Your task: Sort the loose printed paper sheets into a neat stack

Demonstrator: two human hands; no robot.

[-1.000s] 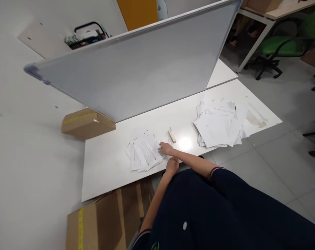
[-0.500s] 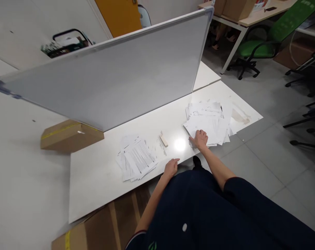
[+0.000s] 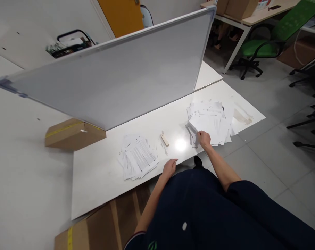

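Observation:
My right hand point(image 3: 204, 139) is closed on the near left corner of a sheet of paper point(image 3: 202, 124), which it raises from the untidy paper pile point(image 3: 220, 121) on the right of the white table. Grey-edged sheets show beneath the raised corner. My left hand point(image 3: 169, 168) rests at the table's front edge, fingers stretched along it, with nothing visible in it. To its left lies a second stack of printed sheets point(image 3: 140, 158), overlapping unevenly. A small beige oblong block point(image 3: 164, 140) lies between the two piles.
A large whiteboard point(image 3: 126, 73) stands along the back of the white table point(image 3: 94, 180). Cardboard boxes sit behind the table's left end point(image 3: 74, 133) and below its front edge point(image 3: 100, 225). A green office chair point(image 3: 261, 47) and a wooden desk point(image 3: 247, 21) are at upper right.
My right hand has gone from lying with spread fingers on the pile to gripping a sheet's corner and lifting it, uncovering sheets below. My left hand stays at the table edge.

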